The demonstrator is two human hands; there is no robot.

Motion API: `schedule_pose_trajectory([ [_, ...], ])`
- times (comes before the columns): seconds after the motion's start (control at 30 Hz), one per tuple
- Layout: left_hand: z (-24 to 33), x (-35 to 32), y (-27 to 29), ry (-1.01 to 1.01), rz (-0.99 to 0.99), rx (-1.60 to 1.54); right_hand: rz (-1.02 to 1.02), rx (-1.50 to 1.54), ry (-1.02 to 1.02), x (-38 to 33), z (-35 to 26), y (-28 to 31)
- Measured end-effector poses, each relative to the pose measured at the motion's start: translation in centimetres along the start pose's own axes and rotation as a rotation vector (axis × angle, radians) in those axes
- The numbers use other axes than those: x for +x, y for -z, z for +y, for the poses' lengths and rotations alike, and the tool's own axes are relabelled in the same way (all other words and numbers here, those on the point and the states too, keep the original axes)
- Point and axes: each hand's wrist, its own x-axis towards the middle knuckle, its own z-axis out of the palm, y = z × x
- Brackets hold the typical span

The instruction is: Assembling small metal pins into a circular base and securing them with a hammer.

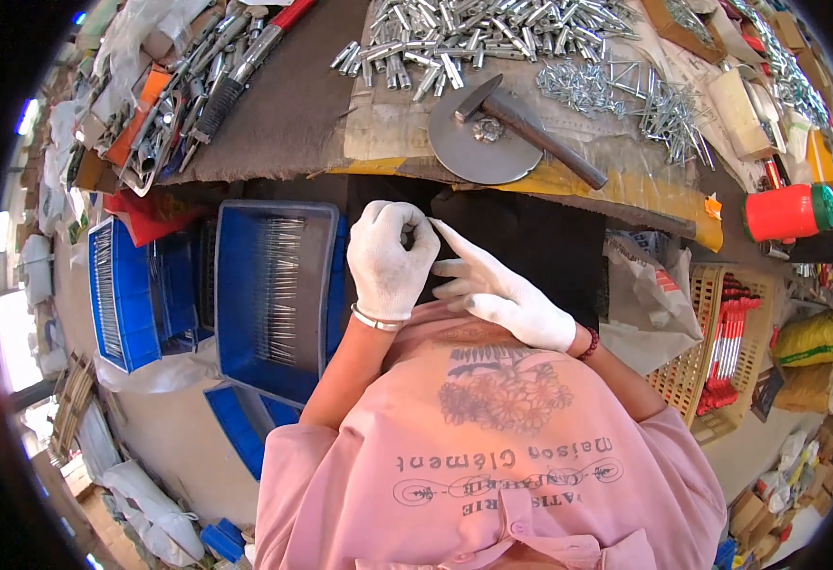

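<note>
Blue crate (326, 285) of thin metal rods (277, 290) beside left hand (391, 261).

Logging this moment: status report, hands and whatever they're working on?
Left hand and right hand gloved, fingertips meeting. Item between fingers too small to tell. Hammer on metal disc, untouched.

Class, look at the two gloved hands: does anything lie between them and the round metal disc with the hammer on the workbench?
Nothing visible does. The left hand and right hand meet over a dark gap just below the bench edge; the metal disc, with the hammer resting across it, lies directly beyond them.
</note>
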Motion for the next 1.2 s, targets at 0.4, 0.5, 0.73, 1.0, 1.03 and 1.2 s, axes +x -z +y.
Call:
schedule_pose_trajectory([
  [0.4,-1.0,0.3,-0.9,0.048,-0.088,0.002,-0.036,0.409,-0.079,-0.7,0.7,2.0],
  [0.5,-0.6,0.0,0.3,0.316,-0.231,-0.304,0.044,0.535,0.01,-0.1,2.1,2.3],
  [0.73,1.6,-2.8,1.3,0.134,-0.198,-0.181,0.127,0.606,0.05,0.4,2.6,1.5],
  [1.0,1.5,-2.9,0.7,0.156,-0.234,-0.136,0.085,0.497,0.071,0.5,2.9,1.4],
  [1.03,1.5,-2.9,0.7,0.165,-0.249,-0.135,0.078,0.499,0.083,0.5,3.0,1.3],
  [1.2,1.0,-3.1,-0.2,0.148,-0.242,-0.092,0.098,0.397,0.09,0.5,3.1,1.3],
])
